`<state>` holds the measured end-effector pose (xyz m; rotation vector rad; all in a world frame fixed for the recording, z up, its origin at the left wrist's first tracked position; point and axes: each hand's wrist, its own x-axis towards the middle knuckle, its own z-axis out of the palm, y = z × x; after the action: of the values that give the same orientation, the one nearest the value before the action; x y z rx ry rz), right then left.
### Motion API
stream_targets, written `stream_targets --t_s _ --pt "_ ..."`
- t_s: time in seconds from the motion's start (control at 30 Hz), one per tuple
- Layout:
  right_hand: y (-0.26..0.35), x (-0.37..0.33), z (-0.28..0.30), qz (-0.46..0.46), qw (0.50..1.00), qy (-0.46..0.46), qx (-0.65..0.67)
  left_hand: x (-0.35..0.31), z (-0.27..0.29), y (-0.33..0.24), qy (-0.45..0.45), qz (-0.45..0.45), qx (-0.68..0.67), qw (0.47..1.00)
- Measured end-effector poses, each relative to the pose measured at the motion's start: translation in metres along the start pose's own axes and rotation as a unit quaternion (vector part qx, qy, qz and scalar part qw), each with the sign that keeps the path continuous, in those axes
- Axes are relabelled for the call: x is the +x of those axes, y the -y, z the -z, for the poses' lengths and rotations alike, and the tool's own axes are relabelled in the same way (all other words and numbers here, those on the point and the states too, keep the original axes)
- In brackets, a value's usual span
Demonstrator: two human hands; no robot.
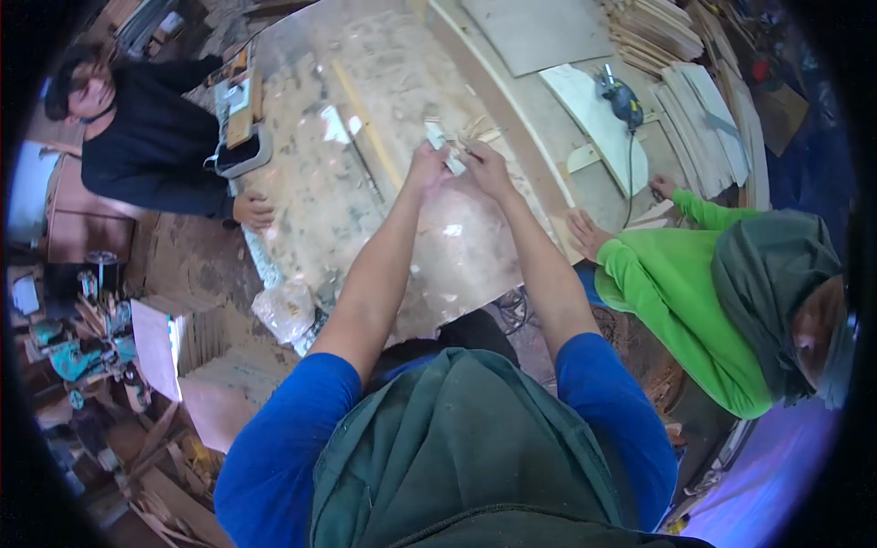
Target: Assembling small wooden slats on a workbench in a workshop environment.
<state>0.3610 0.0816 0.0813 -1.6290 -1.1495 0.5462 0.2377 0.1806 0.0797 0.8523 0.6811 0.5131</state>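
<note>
Both my arms reach forward over the worktable (311, 242). My left hand (427, 168) is closed on a small white piece (434, 134) that sticks out past the fingers. Right beside it, my right hand (487, 170) is closed at the piece's near end, with fingertips pressed together; what they grip is too small to make out. Thin, pale wood slivers (481, 130) fan out just beyond my right fingers. A long yellowish wood strip (367, 125) and a narrow dark strip (359, 157) lie on the table left of my hands.
At the left edge stands a grey bin (245, 162), where a person in black rests a hand (253, 210). A crumpled plastic bag (285, 310) sits at the near-left corner. Rightward, a raised board edge (512, 100), a curved white panel (598, 137), a corded power tool (623, 102) and a person in green.
</note>
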Motion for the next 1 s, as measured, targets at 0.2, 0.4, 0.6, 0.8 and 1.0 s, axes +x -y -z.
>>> stream_targets --t_s 0.2,0.4,0.6,0.8,1.0 --pt "-0.019 0.001 -0.065 -0.168 0.96 -0.059 0.215 0.07 0.037 0.022 -0.198 -0.164 0.162 0.953" --pt "0.013 -0.084 -0.039 -0.226 0.938 -0.024 0.261 -0.033 0.009 0.04 -0.099 0.085 0.113 0.985" --pt "0.056 -0.176 -0.077 -0.28 0.94 0.183 -0.06 -0.199 0.067 0.058 -0.136 0.152 0.063 0.977" --pt "0.067 -0.209 -0.158 -0.045 0.941 0.161 -0.294 -0.299 0.206 0.137 -0.133 0.193 0.248 0.94" --pt "0.13 -0.212 -0.204 -0.006 0.969 0.172 -0.178 -0.412 0.239 0.008 -0.433 -0.077 0.461 0.771"
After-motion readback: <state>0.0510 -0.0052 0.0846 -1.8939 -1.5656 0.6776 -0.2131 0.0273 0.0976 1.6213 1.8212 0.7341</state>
